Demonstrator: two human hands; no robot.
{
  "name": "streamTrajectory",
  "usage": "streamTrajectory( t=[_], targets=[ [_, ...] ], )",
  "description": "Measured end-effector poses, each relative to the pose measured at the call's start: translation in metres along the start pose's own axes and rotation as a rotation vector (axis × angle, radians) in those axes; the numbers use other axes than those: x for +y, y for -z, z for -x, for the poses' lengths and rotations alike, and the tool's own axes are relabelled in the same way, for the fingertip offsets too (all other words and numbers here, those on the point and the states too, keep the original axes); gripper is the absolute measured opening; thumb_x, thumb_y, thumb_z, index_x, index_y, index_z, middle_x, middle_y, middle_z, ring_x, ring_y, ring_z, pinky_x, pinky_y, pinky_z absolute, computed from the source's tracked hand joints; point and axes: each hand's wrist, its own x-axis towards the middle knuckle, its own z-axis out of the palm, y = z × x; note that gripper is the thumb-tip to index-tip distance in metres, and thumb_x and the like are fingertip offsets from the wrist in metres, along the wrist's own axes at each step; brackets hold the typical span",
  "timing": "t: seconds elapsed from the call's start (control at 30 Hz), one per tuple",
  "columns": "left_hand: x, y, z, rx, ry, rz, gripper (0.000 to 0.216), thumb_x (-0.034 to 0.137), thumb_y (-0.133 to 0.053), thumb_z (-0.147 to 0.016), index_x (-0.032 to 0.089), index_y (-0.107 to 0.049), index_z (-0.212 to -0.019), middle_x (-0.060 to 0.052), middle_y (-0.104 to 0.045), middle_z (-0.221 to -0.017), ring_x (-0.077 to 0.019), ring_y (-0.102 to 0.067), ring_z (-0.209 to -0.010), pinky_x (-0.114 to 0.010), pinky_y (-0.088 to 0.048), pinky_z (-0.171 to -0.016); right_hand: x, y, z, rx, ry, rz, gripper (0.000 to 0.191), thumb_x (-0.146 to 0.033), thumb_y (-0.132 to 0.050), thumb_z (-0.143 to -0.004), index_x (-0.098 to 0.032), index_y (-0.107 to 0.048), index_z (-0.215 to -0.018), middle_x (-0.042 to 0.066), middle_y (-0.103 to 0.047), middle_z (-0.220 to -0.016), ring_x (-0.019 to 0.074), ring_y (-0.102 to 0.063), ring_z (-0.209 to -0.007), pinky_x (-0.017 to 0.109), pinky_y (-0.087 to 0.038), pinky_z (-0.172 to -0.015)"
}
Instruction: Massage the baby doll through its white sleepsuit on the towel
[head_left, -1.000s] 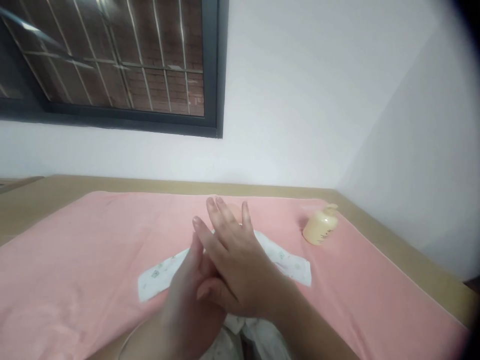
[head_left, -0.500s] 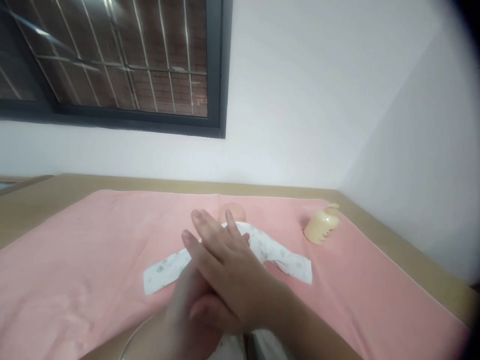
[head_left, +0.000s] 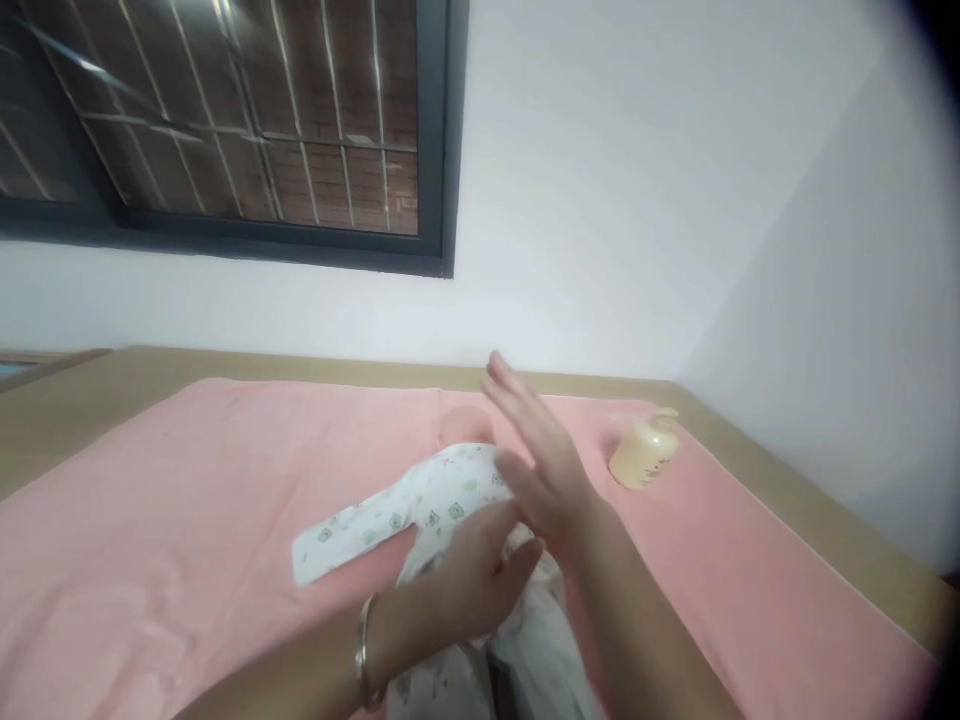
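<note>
My right hand (head_left: 551,465) is raised with its fingers stretched up and slightly apart, holding nothing. My left hand (head_left: 484,570) lies against the palm side of my right hand near its base. Its thumb stands apart, while its other fingers are blurred and partly hidden. Below both hands, a baby-sized figure, a doll or a baby, lies in a white printed garment (head_left: 431,510) with one sleeve stretched to the left. Its rounded head (head_left: 466,427) shows beyond the collar. The hands and forearms cover part of its body and its right-hand sleeve.
A pink sheet (head_left: 202,480) lies beneath the figure on a wood-coloured surface (head_left: 97,400). To the right stands a cream pump bottle (head_left: 643,455). White wall (head_left: 600,200) rises behind, with a dark-framed barred window (head_left: 435,150) at upper left. A silver bracelet (head_left: 364,650) circles my left wrist.
The hands were pressed together, the right over the left. Now my right hand has lifted up and to the right, and my left has shifted right, uncovering more of the garment.
</note>
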Motion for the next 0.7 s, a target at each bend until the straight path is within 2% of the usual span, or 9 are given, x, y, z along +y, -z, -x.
streamTrajectory(
  t=[0.07,0.17,0.23,0.3,0.37,0.43,0.53,0.6,0.7],
  targets=[
    [-0.006,-0.003,-0.004,-0.146,-0.066,-0.202,0.016,0.02,-0.042,-0.09,0.018,-0.058,-0.09,-0.003,-0.066,-0.088,-0.0169,-0.061,-0.081,-0.03,-0.051,-0.077,0.026,-0.009,0.004,-0.009,0.005,0.049,0.05,-0.035,-0.034,-0.097,-0.022,-0.03,-0.146,0.01,-0.031,-0.151,0.0269,-0.023,-0.141,0.055,-0.023,-0.112],
    [-0.023,-0.007,0.0,-0.372,-0.309,-0.558,0.015,0.013,-0.048,-0.081,0.018,-0.051,-0.067,-0.001,-0.057,-0.063,-0.0154,-0.055,-0.063,-0.029,-0.048,-0.067,0.053,-0.032,0.02,-0.222,0.125,0.197,0.048,-0.034,-0.045,-0.092,-0.018,-0.044,-0.138,0.011,-0.029,-0.152,0.0321,-0.01,-0.143,0.061,-0.012,-0.112],
    [-0.034,-0.008,0.008,-0.403,-0.477,-0.67,0.014,0.011,-0.049,-0.077,0.018,-0.049,-0.066,-0.003,-0.056,-0.064,-0.0164,-0.055,-0.065,-0.031,-0.047,-0.07,0.061,-0.048,0.035,-0.39,0.171,0.189,0.047,-0.033,-0.046,-0.092,-0.017,-0.047,-0.136,0.011,-0.032,-0.15,0.0313,-0.012,-0.143,0.059,-0.014,-0.113],
    [-0.044,-0.008,0.017,-0.365,-0.567,-0.681,0.008,0.012,-0.05,-0.077,0.017,-0.052,-0.071,-0.007,-0.062,-0.077,-0.0183,-0.057,-0.077,-0.033,-0.047,-0.079,0.064,-0.06,0.046,-0.529,0.167,0.127,0.043,-0.031,-0.044,-0.094,-0.019,-0.048,-0.135,0.008,-0.037,-0.148,0.0267,-0.021,-0.141,0.052,-0.021,-0.113],
    [-0.051,-0.007,0.024,-0.325,-0.59,-0.658,0.004,0.016,-0.051,-0.078,0.016,-0.055,-0.077,-0.009,-0.064,-0.091,-0.0208,-0.058,-0.09,-0.035,-0.045,-0.087,0.061,-0.07,0.048,-0.591,0.146,0.071,0.04,-0.028,-0.042,-0.095,-0.021,-0.05,-0.133,0.005,-0.043,-0.145,0.0217,-0.032,-0.137,0.044,-0.027,-0.113],
    [-0.057,-0.006,0.028,-0.325,-0.586,-0.64,0.006,0.02,-0.053,-0.077,0.016,-0.056,-0.08,-0.01,-0.064,-0.095,-0.0219,-0.057,-0.093,-0.036,-0.045,-0.088,0.056,-0.078,0.043,-0.605,0.131,0.048,0.037,-0.028,-0.043,-0.095,-0.023,-0.054,-0.129,0.004,-0.048,-0.141,0.0194,-0.039,-0.132,0.04,-0.028,-0.112],
    [-0.061,-0.006,0.029,-0.366,-0.564,-0.612,0.01,0.024,-0.055,-0.075,0.016,-0.056,-0.081,-0.009,-0.065,-0.093,-0.0217,-0.057,-0.092,-0.035,-0.047,-0.086,0.049,-0.088,0.029,-0.653,0.116,0.036,0.034,-0.032,-0.048,-0.093,-0.025,-0.059,-0.124,0.003,-0.051,-0.138,0.0207,-0.045,-0.127,0.041,-0.029,-0.111],
    [-0.061,-0.005,0.029,-0.379,-0.545,-0.596,0.014,0.024,-0.055,-0.074,0.016,-0.056,-0.084,-0.008,-0.065,-0.096,-0.0224,-0.057,-0.097,-0.036,-0.045,-0.091,0.051,-0.093,0.024,-0.679,0.092,0.015,0.035,-0.036,-0.051,-0.092,-0.025,-0.06,-0.123,0.004,-0.053,-0.136,0.0212,-0.048,-0.124,0.042,-0.029,-0.11],
    [-0.059,-0.004,0.029,-0.383,-0.526,-0.566,0.019,0.023,-0.054,-0.074,0.015,-0.057,-0.091,-0.009,-0.065,-0.106,-0.0229,-0.055,-0.107,-0.036,-0.04,-0.101,0.06,-0.095,0.028,-0.641,0.032,-0.001,0.039,-0.036,-0.047,-0.093,-0.023,-0.055,-0.129,0.005,-0.053,-0.136,0.0204,-0.046,-0.127,0.042,-0.026,-0.112]
  ],
)
